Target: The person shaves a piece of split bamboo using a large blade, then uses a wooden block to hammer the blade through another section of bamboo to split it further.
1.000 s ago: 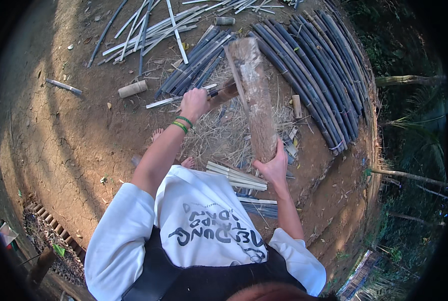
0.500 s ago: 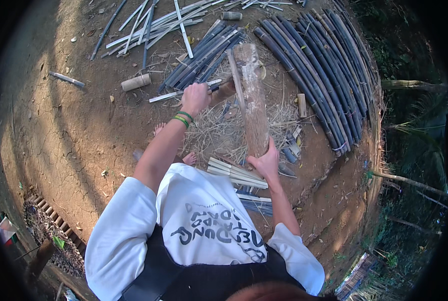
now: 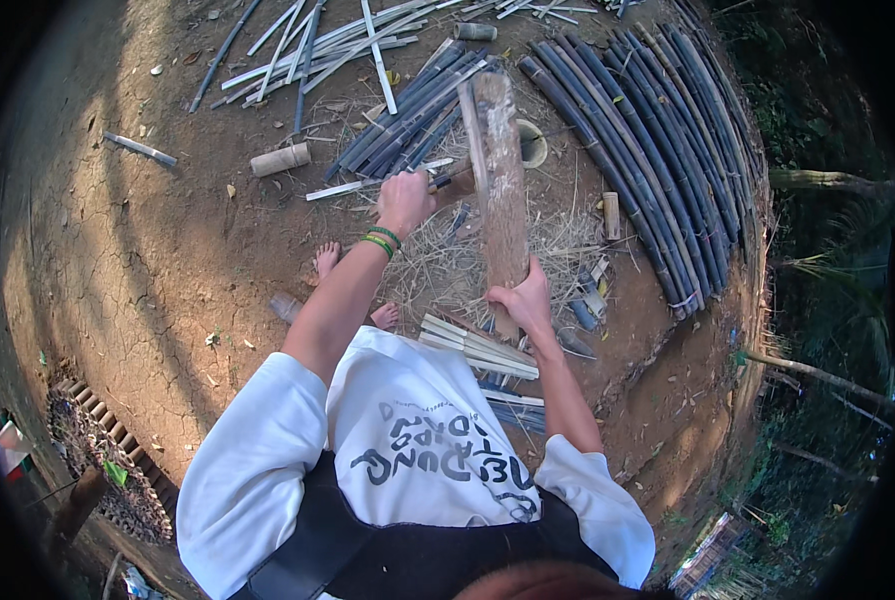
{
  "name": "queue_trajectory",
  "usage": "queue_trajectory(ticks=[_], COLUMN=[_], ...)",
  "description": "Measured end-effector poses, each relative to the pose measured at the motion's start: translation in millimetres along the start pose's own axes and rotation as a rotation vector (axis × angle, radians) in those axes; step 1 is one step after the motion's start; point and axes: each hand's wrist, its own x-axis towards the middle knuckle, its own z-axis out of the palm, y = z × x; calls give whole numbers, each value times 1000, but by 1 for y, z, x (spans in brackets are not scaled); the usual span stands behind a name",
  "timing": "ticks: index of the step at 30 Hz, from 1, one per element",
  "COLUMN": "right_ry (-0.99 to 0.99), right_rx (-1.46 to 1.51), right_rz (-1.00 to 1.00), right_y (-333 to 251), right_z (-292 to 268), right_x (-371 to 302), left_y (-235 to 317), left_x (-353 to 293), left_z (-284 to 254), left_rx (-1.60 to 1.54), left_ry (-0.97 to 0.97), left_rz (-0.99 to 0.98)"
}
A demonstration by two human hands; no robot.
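Note:
My left hand point(image 3: 405, 205) is closed around the dark handle of a knife point(image 3: 439, 184). Its brownish blade reaches right, to a thin wooden slat point(image 3: 470, 125). That slat runs along the left side of a thick, rough wooden board point(image 3: 502, 170); whether the two are joined I cannot tell. Gripping the board's near end is my right hand point(image 3: 525, 300), thumb on the left side. Beneath the board lie pale shavings point(image 3: 437, 245). Just right of its far part shows the round hollow end of a bamboo piece point(image 3: 534, 150).
Dark bamboo poles point(image 3: 627, 150) lie bundled at right. Shorter dark strips point(image 3: 407, 110) and pale slats point(image 3: 347, 45) are piled ahead. Cut slats point(image 3: 477, 350) rest close to my body, near my bare feet point(image 3: 385, 316). A bamboo section point(image 3: 280, 160) sits on the soil at left.
The board has swung slightly left and away at its far end, uncovering more of the hollow bamboo behind it. The view has shifted a little. Both grips stay the same.

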Motion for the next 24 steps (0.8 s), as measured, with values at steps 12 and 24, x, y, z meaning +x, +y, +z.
queue_trajectory(ticks=[12, 24], right_ry=[-40, 315], right_rx=[-234, 416], right_rz=[37, -73], right_y=[22, -51], right_z=[20, -69], right_x=[51, 0], left_y=[-3, -34], left_x=[-4, 79], left_z=[14, -11], left_rx=[11, 137], left_ry=[-6, -14], left_rz=[4, 237])
